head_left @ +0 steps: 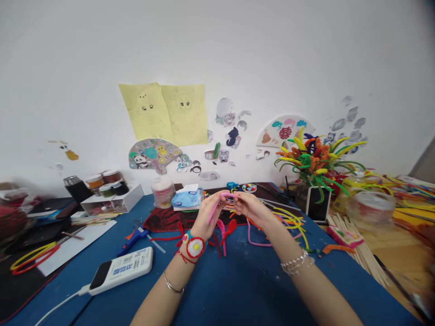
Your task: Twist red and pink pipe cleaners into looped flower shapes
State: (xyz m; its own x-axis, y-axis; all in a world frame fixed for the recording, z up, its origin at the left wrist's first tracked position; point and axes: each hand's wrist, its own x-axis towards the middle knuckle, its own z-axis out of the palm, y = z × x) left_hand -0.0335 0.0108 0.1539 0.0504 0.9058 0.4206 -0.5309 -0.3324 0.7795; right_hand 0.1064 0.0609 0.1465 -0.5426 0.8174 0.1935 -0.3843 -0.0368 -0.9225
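A pink pipe cleaner [213, 213] is bent in an arch between my two raised hands. My left hand [210, 212] pinches it, with one end running down along the palm. The fingertips of my right hand [250, 208] close on its other end, near the left fingers. Below, on the blue table mat [231, 290], lie a pink pipe cleaner with a looped top [223, 235] and a red pipe-cleaner shape [230, 228]. Red pipe cleaners [166, 238] spread out to the left of them.
A blue glue gun [133, 241] and a white power bank [124, 269] lie at left. Tissues [187, 198] stand behind my left hand. Yellow pipe cleaners [288, 219], a phone [317, 203] and a pipe-cleaner bouquet [314, 158] are at right.
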